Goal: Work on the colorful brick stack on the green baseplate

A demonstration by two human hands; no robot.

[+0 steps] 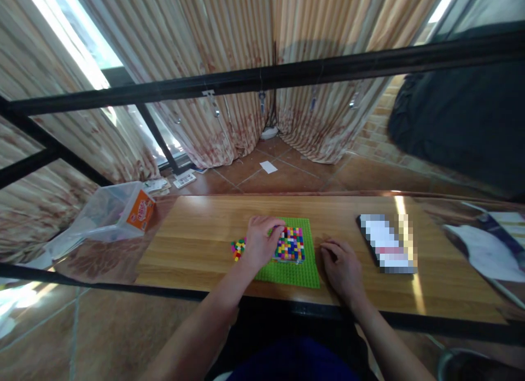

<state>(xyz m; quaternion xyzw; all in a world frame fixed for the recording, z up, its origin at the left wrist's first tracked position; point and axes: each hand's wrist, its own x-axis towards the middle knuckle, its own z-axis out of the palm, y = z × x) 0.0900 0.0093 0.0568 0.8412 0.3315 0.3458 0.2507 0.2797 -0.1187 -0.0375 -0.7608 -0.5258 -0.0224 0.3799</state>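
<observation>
A green baseplate [302, 274] lies on the wooden table [197, 239] in front of me. A block of many-coloured small bricks [292, 244] stands on it. My left hand [261, 240] rests over the plate's left part with curled fingers touching the upper left edge of the coloured block. A few loose coloured bricks [237, 248] lie by its wrist, off the plate's left side. My right hand [342, 266] lies on the table just right of the plate, fingers curled loosely toward the plate's edge, nothing seen in it.
A phone [385, 243] lies on the table to the right. A clear plastic box with an orange label [118, 211] sits off the table's left end. Papers [488, 250] lie at far right. A black bar [262, 77] crosses above. Curtains hang behind.
</observation>
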